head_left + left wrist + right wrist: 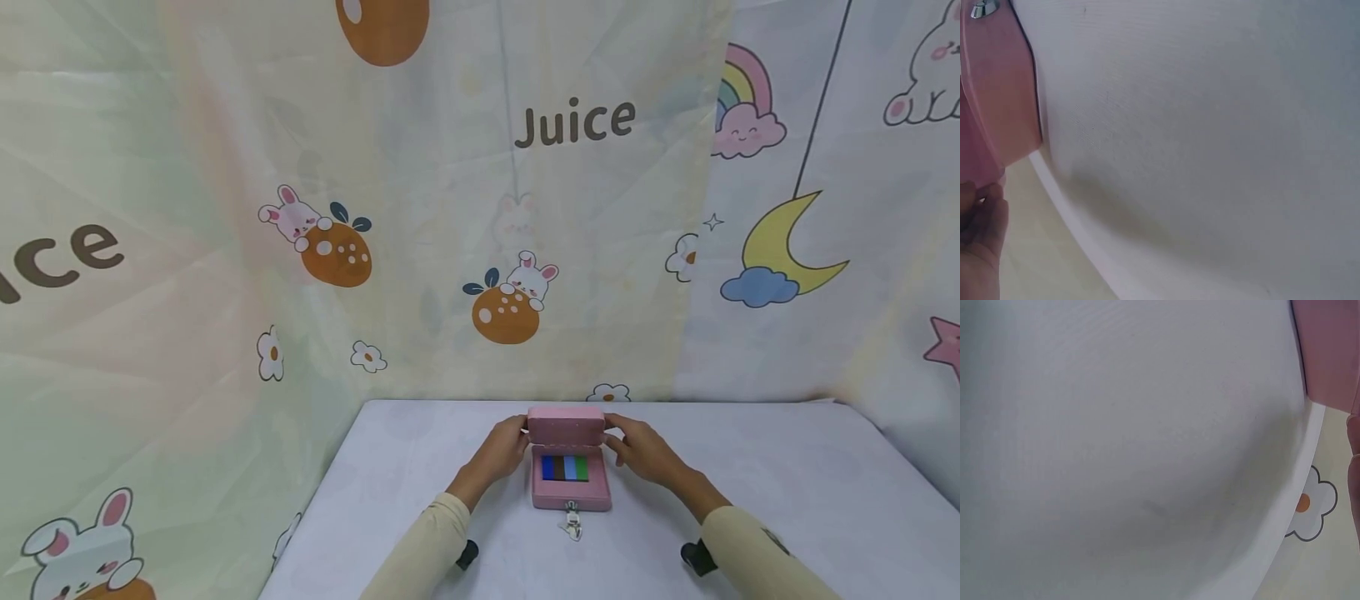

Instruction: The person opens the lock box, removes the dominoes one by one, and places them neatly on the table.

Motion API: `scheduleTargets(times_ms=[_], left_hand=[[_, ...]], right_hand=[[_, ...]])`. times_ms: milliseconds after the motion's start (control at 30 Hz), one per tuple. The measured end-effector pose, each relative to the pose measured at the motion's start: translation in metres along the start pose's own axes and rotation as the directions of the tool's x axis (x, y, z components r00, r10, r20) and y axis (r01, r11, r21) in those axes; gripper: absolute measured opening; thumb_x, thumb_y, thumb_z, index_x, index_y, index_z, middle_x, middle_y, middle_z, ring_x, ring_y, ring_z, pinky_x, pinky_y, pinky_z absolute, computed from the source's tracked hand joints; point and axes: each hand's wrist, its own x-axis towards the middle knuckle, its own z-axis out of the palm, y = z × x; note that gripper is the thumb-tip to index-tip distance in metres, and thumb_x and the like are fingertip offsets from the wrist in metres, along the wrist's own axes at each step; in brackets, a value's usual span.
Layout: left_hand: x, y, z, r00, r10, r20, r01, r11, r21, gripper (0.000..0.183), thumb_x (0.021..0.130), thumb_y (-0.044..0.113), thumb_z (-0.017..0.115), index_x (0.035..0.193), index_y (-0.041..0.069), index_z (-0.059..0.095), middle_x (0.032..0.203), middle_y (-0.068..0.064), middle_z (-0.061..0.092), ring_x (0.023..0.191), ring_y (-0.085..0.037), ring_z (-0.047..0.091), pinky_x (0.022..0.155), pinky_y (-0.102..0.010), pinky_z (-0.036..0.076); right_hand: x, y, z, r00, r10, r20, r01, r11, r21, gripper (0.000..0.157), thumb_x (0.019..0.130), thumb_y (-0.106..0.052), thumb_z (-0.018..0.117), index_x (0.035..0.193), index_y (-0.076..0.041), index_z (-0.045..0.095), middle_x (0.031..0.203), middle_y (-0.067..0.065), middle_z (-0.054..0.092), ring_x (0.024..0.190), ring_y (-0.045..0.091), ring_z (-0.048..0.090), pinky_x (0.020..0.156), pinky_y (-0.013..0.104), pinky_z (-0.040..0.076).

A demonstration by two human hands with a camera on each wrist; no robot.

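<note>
A small pink box (572,497) sits on the table with its lid (566,430) raised at the back. Inside show blue, brown, light blue and green blocks of colour (565,468) side by side. A silver clasp with small metal pieces (573,522) hangs at the front. My left hand (501,448) grips the left edge of the lid; the left wrist view shows its fingers (994,215) bent at the pink corner. From the other side my right hand (647,451) holds the lid's right edge, its fingertips (1354,434) right at the pink side in the right wrist view.
The white tabletop (375,508) reaches back to a printed cloth wall (435,250) with rabbits, oranges and flowers. A black device (468,554) shows by the left sleeve, another (699,558) by the right one.
</note>
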Motion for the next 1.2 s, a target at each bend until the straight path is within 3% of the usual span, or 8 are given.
scheduleTargets(times_ms=[433, 600, 767, 867, 967, 1067, 1200], left_hand=[[0.001, -0.002, 0.004, 0.995, -0.099, 0.03, 0.101, 0.994, -0.049, 0.027, 0.1, 0.003, 0.055, 0.125, -0.003, 0.061, 0.116, -0.014, 0.071, 0.105, -0.022, 0.069, 0.09, -0.032, 0.057], [-0.004, 0.0, 0.005, 0.978, -0.183, 0.095, 0.194, 0.974, -0.115, 0.037, 0.1, 0.011, 0.058, 0.135, -0.002, 0.055, 0.123, -0.014, 0.068, 0.1, -0.019, 0.068, 0.083, -0.029, 0.058], [-0.012, 0.001, 0.004, 0.963, -0.234, 0.133, 0.249, 0.963, -0.108, 0.047, 0.101, 0.018, 0.058, 0.142, -0.003, 0.049, 0.13, -0.016, 0.065, 0.108, -0.023, 0.068, 0.088, -0.035, 0.058], [-0.016, 0.001, 0.002, 0.963, -0.232, 0.138, 0.246, 0.965, -0.094, 0.049, 0.1, 0.02, 0.059, 0.142, -0.003, 0.049, 0.131, -0.017, 0.064, 0.11, -0.025, 0.068, 0.091, -0.039, 0.057], [-0.021, 0.003, 0.0, 0.968, -0.204, 0.145, 0.215, 0.974, -0.069, 0.05, 0.099, 0.022, 0.06, 0.141, -0.003, 0.05, 0.131, -0.017, 0.065, 0.112, -0.026, 0.067, 0.093, -0.04, 0.056], [-0.025, 0.006, -0.003, 0.974, -0.169, 0.151, 0.179, 0.982, -0.055, 0.05, 0.098, 0.024, 0.061, 0.14, -0.003, 0.052, 0.132, -0.017, 0.064, 0.115, -0.028, 0.066, 0.094, -0.042, 0.056], [-0.03, 0.01, -0.004, 0.969, -0.167, 0.181, 0.179, 0.982, -0.052, 0.057, 0.097, 0.031, 0.064, 0.142, 0.0, 0.05, 0.138, -0.016, 0.061, 0.12, -0.028, 0.063, 0.097, -0.042, 0.055]], right_hand=[[0.008, -0.003, 0.006, 0.998, 0.062, -0.004, -0.062, 0.998, -0.009, 0.042, 0.1, -0.01, 0.061, 0.141, -0.008, 0.053, 0.125, 0.016, 0.066, 0.064, 0.011, 0.061, 0.057, 0.025, 0.05], [0.007, -0.006, 0.007, 0.997, 0.079, -0.001, -0.079, 0.997, -0.025, 0.044, 0.099, -0.009, 0.063, 0.142, -0.007, 0.052, 0.127, 0.016, 0.066, 0.063, 0.01, 0.06, 0.057, 0.024, 0.05], [0.005, -0.01, 0.004, 0.998, 0.065, 0.011, -0.064, 0.994, -0.089, 0.051, 0.097, -0.013, 0.066, 0.145, -0.006, 0.05, 0.128, 0.016, 0.066, 0.065, 0.007, 0.061, 0.062, 0.028, 0.053], [0.001, -0.013, 0.0, 0.999, 0.046, 0.004, -0.045, 0.988, -0.151, 0.055, 0.096, -0.017, 0.068, 0.146, -0.005, 0.049, 0.126, 0.016, 0.067, 0.078, 0.012, 0.065, 0.073, 0.038, 0.057], [-0.005, -0.016, -0.004, 0.999, 0.049, -0.013, -0.051, 0.979, -0.195, 0.055, 0.095, -0.021, 0.07, 0.145, -0.006, 0.05, 0.123, 0.015, 0.069, 0.099, 0.025, 0.068, 0.085, 0.049, 0.057], [-0.012, -0.018, -0.008, 0.999, 0.05, -0.022, -0.054, 0.972, -0.229, 0.052, 0.094, -0.023, 0.07, 0.14, -0.004, 0.054, 0.12, 0.016, 0.07, 0.112, 0.037, 0.065, 0.087, 0.055, 0.055], [-0.02, -0.021, -0.012, 0.997, 0.046, -0.059, -0.06, 0.963, -0.264, 0.041, 0.093, -0.024, 0.071, 0.128, -0.004, 0.063, 0.112, 0.012, 0.072, 0.105, 0.036, 0.067, 0.082, 0.052, 0.057]])
